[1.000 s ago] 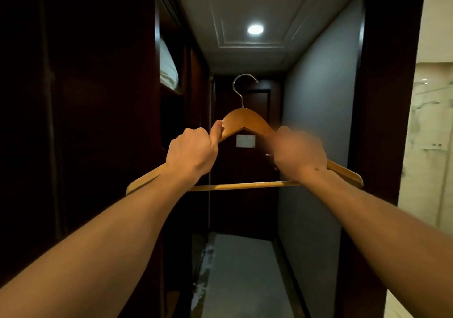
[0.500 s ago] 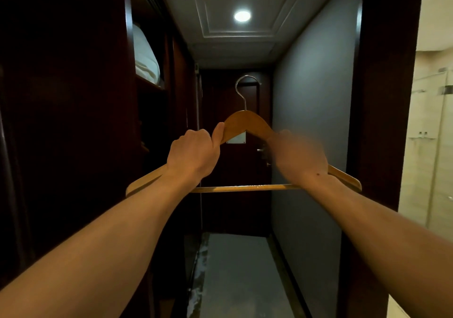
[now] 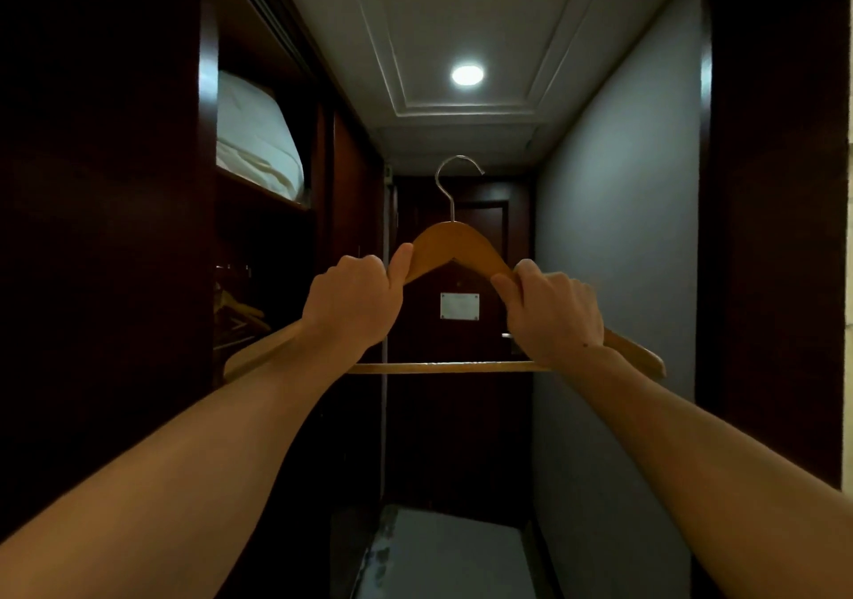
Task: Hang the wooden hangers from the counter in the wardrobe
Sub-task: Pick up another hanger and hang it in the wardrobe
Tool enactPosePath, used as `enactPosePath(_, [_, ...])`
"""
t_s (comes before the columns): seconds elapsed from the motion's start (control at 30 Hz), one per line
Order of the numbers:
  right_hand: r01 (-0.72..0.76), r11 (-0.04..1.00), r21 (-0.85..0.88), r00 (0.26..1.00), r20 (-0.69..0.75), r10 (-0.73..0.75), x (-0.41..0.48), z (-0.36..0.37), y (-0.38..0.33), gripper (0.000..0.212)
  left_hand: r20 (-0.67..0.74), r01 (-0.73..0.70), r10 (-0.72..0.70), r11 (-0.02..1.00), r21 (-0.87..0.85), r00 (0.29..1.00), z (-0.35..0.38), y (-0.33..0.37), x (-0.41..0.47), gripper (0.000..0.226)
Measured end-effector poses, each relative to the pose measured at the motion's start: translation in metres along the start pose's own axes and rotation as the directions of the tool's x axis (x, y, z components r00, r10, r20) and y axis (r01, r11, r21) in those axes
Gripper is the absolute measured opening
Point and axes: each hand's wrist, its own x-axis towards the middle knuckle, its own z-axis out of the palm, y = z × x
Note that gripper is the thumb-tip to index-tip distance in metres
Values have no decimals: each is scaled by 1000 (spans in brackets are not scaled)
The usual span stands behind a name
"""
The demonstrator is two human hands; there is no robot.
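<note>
A wooden hanger (image 3: 454,248) with a metal hook pointing up is held upright at chest height in a dark hallway. My left hand (image 3: 351,301) grips its left shoulder and my right hand (image 3: 551,314) grips its right shoulder. Its lower crossbar runs level between my wrists. The dark wooden wardrobe (image 3: 258,238) stands open on the left. Inside it, faint shapes of other hangers (image 3: 237,314) show in the shadow.
Folded white bedding (image 3: 256,137) lies on the wardrobe's upper shelf. A dark door with a white notice (image 3: 459,305) closes the hallway's far end. A grey wall (image 3: 618,252) runs along the right, with a dark door frame (image 3: 775,229) nearer me. A ceiling light (image 3: 467,75) shines above.
The view has turned left and closer to the wardrobe, so its open inside and the bedding show more. The hanger stays in both hands in the same grip.
</note>
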Motion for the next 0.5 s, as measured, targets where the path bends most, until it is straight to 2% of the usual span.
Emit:
enactPosePath(0.37, [15,979,204,998,-70,-1,35,75,58,31,-73,69,-67,998,15,995,78,13,35,63])
enactPosePath(0.5, [-55,959,276,995,-70,77,52,96,59,26,-136,137,-135,991,10,982,103,10,46,61])
